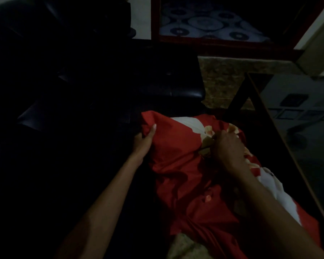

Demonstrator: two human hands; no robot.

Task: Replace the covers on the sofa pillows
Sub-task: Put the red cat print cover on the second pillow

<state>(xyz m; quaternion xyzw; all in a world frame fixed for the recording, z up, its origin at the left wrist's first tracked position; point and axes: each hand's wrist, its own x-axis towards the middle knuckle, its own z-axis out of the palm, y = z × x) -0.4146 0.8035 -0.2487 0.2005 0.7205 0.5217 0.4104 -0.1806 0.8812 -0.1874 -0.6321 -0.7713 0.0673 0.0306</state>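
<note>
The red cover (pixel 180 165) lies bunched over a pillow beside the dark sofa (pixel 120 86), so this pillow looks partly dressed (others aren't visible). The left hand (pixel 143 141) grips its far corner; the right hand (pixel 227 144) pinches the floral fabric. A dark-framed tabletop (pixel 297 128) crowds the right.

A dim room is showing little light. A black leather sofa (pixel 157 86) is filling the left and centre of the frame. A red-framed glass table (pixel 223 42) is sitting at upper centre, reflecting a circle pattern. Speckled beige carpet (pixel 221 79) is lying at centre right.
</note>
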